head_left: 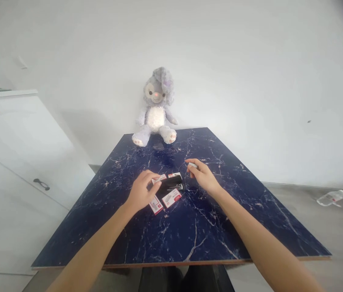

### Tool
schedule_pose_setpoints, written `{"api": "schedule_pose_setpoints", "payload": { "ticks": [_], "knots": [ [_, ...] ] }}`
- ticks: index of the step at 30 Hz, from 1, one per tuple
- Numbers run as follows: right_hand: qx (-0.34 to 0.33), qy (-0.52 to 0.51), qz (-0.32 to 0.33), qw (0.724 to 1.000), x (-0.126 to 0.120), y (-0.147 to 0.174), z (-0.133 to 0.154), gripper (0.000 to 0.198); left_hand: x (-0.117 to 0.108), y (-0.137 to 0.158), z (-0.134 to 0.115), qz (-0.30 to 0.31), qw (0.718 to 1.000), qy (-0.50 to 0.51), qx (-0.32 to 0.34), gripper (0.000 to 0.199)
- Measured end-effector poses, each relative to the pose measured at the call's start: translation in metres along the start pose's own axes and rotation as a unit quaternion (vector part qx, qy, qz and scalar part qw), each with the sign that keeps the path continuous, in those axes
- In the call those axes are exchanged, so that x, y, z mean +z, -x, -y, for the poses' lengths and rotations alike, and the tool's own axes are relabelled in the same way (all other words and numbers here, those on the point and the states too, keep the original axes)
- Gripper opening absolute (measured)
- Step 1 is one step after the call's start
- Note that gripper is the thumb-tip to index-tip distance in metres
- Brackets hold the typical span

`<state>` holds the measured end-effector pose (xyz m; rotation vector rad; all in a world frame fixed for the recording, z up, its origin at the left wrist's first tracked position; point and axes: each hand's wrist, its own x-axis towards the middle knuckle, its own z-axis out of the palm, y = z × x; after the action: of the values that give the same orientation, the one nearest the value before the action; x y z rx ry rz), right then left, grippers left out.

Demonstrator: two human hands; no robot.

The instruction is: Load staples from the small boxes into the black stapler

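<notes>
A black stapler [171, 181] lies on the dark blue table among several small white-and-red staple boxes [172, 198]. Its metal parts show at the right end. My left hand [142, 190] is closed around the stapler's left end, thumb and fingers on either side, hiding that part. Just right of the stapler and apart from it, my right hand [201, 174] pinches a small silvery staple strip [192, 165] between thumb and fingers. One staple box [156, 205] lies below my left hand, and others sit partly hidden behind the stapler.
A plush toy [156, 115] sits at the table's [189, 239] far edge against the white wall. To the left stands a white cabinet [16, 170] with a dark handle. Clear plastic items [331, 198] lie on the floor at right.
</notes>
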<state>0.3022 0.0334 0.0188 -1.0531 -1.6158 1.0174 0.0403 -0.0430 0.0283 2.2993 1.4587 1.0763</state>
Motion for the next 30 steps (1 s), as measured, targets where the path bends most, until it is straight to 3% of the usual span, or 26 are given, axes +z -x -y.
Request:
{"api": "schedule_pose_setpoints", "payload": {
  "ticks": [6, 11, 14, 18, 25, 30],
  "knots": [
    [-0.015, 0.108, 0.081, 0.991, -0.005, -0.001, -0.012, 0.024, -0.009, -0.01, 0.037, 0.118, 0.991, 0.017, -0.056, 0.029],
    [-0.077, 0.141, 0.19, 0.969, -0.006, 0.001, -0.008, 0.026, -0.003, -0.01, 0.054, 0.126, 0.986, 0.035, -0.104, 0.031],
    [-0.102, 0.161, 0.218, 0.957, -0.002, 0.002, -0.005, 0.027, -0.003, -0.009, 0.054, 0.119, 0.986, 0.032, -0.11, 0.032],
    [-0.106, 0.181, 0.221, 0.952, -0.007, 0.0, -0.008, 0.019, -0.004, -0.007, 0.048, 0.124, 0.987, 0.023, -0.099, 0.033],
    [-0.057, 0.284, 0.155, 0.945, -0.059, -0.011, -0.022, 0.022, 0.0, -0.006, 0.043, 0.11, 0.993, 0.004, -0.043, 0.038],
    [-0.056, 0.245, 0.094, 0.963, -0.055, -0.009, -0.022, 0.03, 0.001, -0.005, 0.042, 0.127, 0.991, -0.044, -0.005, 0.038]
  ]
}}
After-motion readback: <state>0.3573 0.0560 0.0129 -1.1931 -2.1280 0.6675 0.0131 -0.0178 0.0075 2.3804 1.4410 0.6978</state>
